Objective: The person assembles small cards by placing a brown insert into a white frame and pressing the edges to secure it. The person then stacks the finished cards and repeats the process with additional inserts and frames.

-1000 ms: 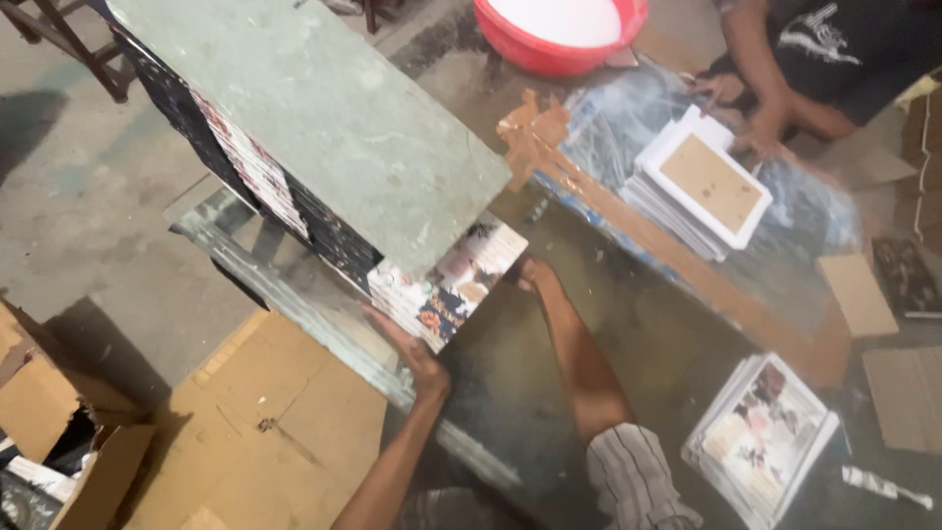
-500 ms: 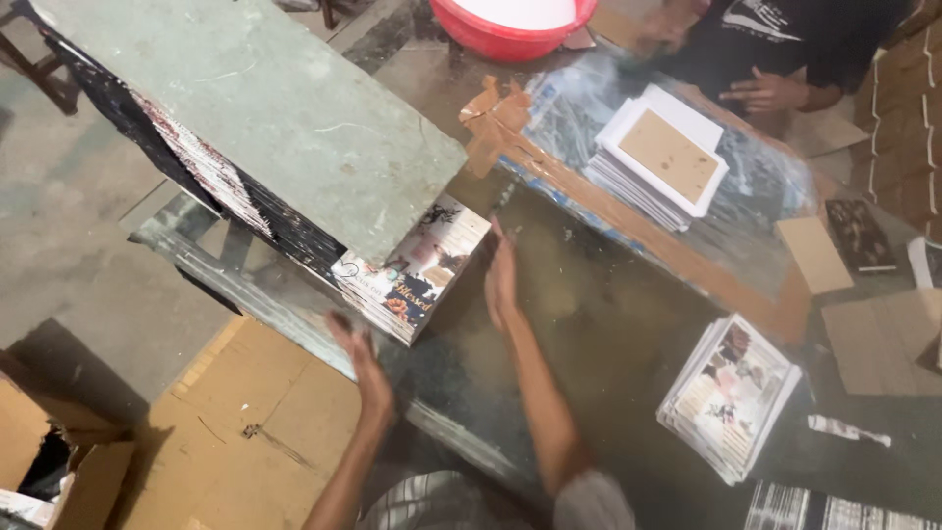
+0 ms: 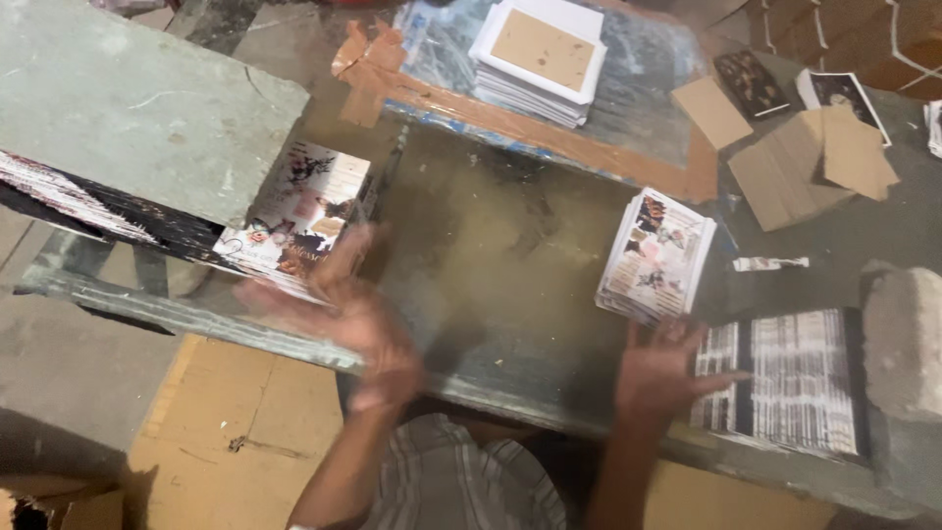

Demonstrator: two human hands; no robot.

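so you're at the worktable (image 3: 491, 255), mid-step between two piles: the slab-weighted stack (image 3: 294, 211) of printed sheets on your left, pinned under the grey stone slab (image 3: 128, 108), and the striped stack (image 3: 785, 378) at the right edge. your left hand (image 3: 358, 329) is blurred, fingers spread, released, just beside the printed corner that sticks out from under the slab; can't tell if it touches. your right hand (image 3: 662, 373) is open too, fingertips against the left side of the striped stack, grasping nothing.

judging by that, the step is squaring or shifting the piles, and the next move calls for a firm flat grip on the striped stack without fanning it. it sits close to the near table edge, with a stone block (image 3: 903, 339) against its right side, so room there is tight. open room is the bare middle of the table. the small picture stack (image 3: 655, 257) lies just above your right hand, and the white-bordered pile (image 3: 538, 54) sits well apart at the far side.
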